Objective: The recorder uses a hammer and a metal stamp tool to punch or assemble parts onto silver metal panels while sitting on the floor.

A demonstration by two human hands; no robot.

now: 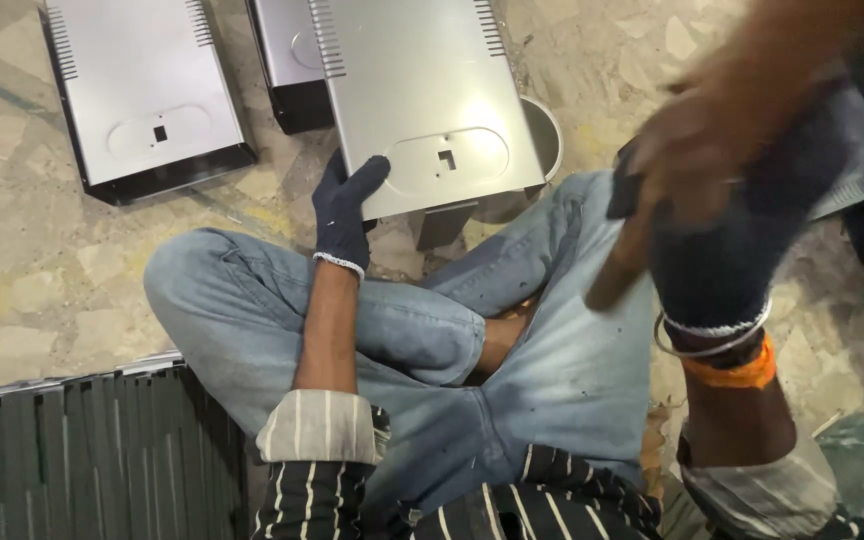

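I sit cross-legged on a stone floor in blue jeans. My left hand (344,205), in a dark glove, grips the near left edge of a silver sheet-metal cover (422,90) with vent slots and an oval recess; the cover rests over a small stand in front of my knees. My right hand (722,240), also in a dark glove with bangles at the wrist, is raised and blurred, closed around the wooden handle of a hammer (620,262). A blurred bare hand or arm (742,90) reaches in from the top right just above it; whose it is I cannot tell.
Two more silver covers lie on the floor at the back, one at the left (142,90) and one partly hidden behind the held cover (287,60). A round metal bowl (547,135) sits by the cover's right edge. A black slotted panel (82,460) lies at my lower left.
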